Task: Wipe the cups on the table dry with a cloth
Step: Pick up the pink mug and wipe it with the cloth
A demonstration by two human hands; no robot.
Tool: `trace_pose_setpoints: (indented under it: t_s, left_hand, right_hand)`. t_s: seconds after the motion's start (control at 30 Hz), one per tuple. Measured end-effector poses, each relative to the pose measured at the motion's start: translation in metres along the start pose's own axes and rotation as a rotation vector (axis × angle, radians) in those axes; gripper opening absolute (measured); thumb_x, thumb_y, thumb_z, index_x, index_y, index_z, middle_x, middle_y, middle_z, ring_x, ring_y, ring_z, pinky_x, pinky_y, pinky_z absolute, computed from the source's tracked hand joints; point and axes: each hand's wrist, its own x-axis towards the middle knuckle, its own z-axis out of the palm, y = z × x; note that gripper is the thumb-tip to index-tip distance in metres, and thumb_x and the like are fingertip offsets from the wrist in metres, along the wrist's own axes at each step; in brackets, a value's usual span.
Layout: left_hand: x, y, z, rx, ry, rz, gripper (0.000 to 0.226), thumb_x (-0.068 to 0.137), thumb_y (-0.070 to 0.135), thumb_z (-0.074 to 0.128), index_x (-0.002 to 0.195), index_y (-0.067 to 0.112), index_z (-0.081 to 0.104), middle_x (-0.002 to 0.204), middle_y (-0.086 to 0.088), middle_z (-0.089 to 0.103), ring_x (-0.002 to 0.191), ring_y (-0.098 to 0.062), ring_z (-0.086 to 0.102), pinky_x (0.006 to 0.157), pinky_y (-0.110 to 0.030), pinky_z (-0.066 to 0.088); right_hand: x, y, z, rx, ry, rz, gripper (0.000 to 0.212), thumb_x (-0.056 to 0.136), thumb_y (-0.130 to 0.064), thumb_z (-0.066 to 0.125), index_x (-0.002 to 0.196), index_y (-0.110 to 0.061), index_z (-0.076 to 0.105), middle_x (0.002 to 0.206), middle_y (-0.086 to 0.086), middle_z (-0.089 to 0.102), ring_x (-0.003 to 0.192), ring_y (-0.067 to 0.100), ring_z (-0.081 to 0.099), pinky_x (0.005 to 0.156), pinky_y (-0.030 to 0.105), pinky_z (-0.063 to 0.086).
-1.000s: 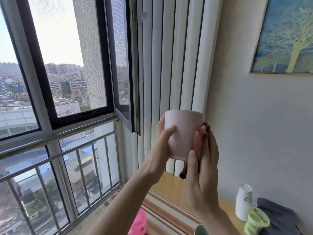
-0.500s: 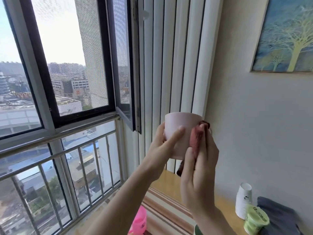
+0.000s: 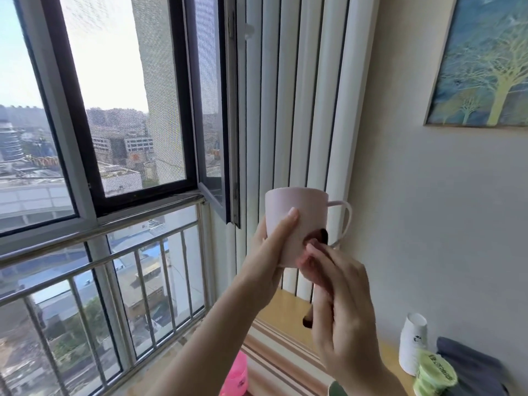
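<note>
Cup (image 3: 297, 221): pale pink, upright, held up in the air in front of the white vertical blinds (image 3: 300, 110), handle (image 3: 344, 221) pointing right toward the wall. Left hand (image 3: 271, 252) grips it from the left side, thumb flat across the front face, remaining fingers wrapped around the back and mostly hidden; fingers clamped on the cup body. Right hand (image 3: 340, 318) sits just below and right of the cup, back of hand to camera, fingers bunched together and pressing a reddish-brown cloth (image 3: 315, 237) against the lower right part of the cup wall near the bottom end of the handle. Only a small patch of cloth shows above the fingertips, plus a dark scrap under the palm; the rest is hidden by the hand. Below, a wooden table (image 3: 285, 310) with a striped runner (image 3: 274, 355). On its right end: stack of white paper cups (image 3: 413, 344) upside down, a green lidded tub (image 3: 434, 375) just in front of it, a grey folded cloth (image 3: 471, 364) beside them. Pink plastic object (image 3: 235, 377) at the lower edge, partly cut off, type unclear. Open window (image 3: 128, 110) with metal railing (image 3: 94, 270) at left, tree painting (image 3: 485, 61) upper right.
</note>
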Motion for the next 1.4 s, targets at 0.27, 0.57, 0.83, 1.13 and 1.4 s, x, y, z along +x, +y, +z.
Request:
trace_pose_setpoints:
  t_s: [0.27,0.57,0.83,1.13,1.4]
  left_hand:
    - [-0.013,0.007,-0.007,-0.111,-0.087,-0.101,0.052,0.079,0.039,0.068,0.123,0.012,0.061,0.111,-0.017,0.072,0.095,-0.029,0.074,0.074,-0.051,0.063]
    - [-0.006,0.013,-0.002,-0.032,-0.087,-0.046,0.095,0.056,0.064,0.084,0.13,0.007,0.064,0.116,-0.018,0.075,0.1,-0.027,0.073,0.081,-0.04,0.061]
    - [-0.016,0.018,-0.001,0.129,-0.108,-0.016,0.078,0.072,0.052,0.074,0.132,0.003,0.06,0.127,-0.027,0.068,0.11,-0.036,0.071,0.091,-0.059,0.059]
    - [-0.006,0.03,-0.006,0.075,-0.095,0.14,0.04,0.086,0.033,0.068,0.119,0.01,0.062,0.099,-0.004,0.076,0.094,-0.02,0.074,0.079,-0.043,0.064]
    - [0.001,0.018,-0.004,0.046,-0.077,0.217,0.077,0.076,0.029,0.08,0.141,0.004,0.048,0.135,-0.031,0.058,0.122,-0.043,0.061,0.098,-0.06,0.055]
  right_hand:
    - [0.047,0.026,-0.026,0.374,0.207,0.624,0.039,0.099,-0.04,0.035,0.119,-0.022,0.063,0.095,-0.021,0.07,0.08,0.01,0.068,0.069,0.03,0.054]
    - [0.011,0.0,0.002,0.488,-0.028,0.499,0.043,0.101,-0.036,0.03,0.14,-0.033,0.049,0.121,-0.015,0.064,0.112,-0.002,0.061,0.099,0.023,0.046]
    - [0.042,0.033,-0.012,0.299,-0.033,0.357,0.042,0.103,-0.015,0.034,0.143,-0.019,0.047,0.149,0.002,0.05,0.137,0.015,0.049,0.111,0.048,0.043]
    - [-0.002,0.015,-0.017,0.427,-0.159,0.621,0.029,0.098,-0.029,0.033,0.107,-0.027,0.061,0.056,-0.009,0.051,0.047,0.004,0.045,0.046,0.013,0.036]
    - [0.004,0.009,-0.009,0.426,-0.313,0.789,0.034,0.105,-0.024,0.037,0.077,-0.024,0.057,0.052,-0.009,0.05,0.049,0.003,0.043,0.05,0.012,0.034]
